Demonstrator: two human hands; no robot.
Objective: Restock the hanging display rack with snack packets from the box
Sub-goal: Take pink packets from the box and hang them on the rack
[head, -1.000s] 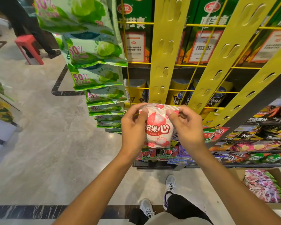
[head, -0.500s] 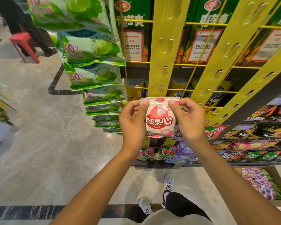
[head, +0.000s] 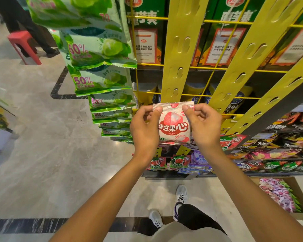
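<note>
A white and red lychee snack packet (head: pixel 173 125) is held up against the lower end of the middle yellow hanging strip (head: pixel 179 49). My left hand (head: pixel 144 127) pinches its top left corner and my right hand (head: pixel 204 125) pinches its top right corner. The packet's hang hole sits just below the strip's lowest visible hooks. A cardboard box (head: pixel 300 194) with several pink and purple packets stands on the floor at the lower right.
Green packets (head: pixel 101 49) hang in a column on the strip to the left. Two more bare yellow strips (head: pixel 255 49) slant to the right. Shelves of snacks (head: pixel 278 152) lie below. A red stool (head: pixel 23 44) and a person's legs are far left.
Both hands have raised the packet up toward the bottom of the middle yellow strip. The grip on the two top corners is the same.
</note>
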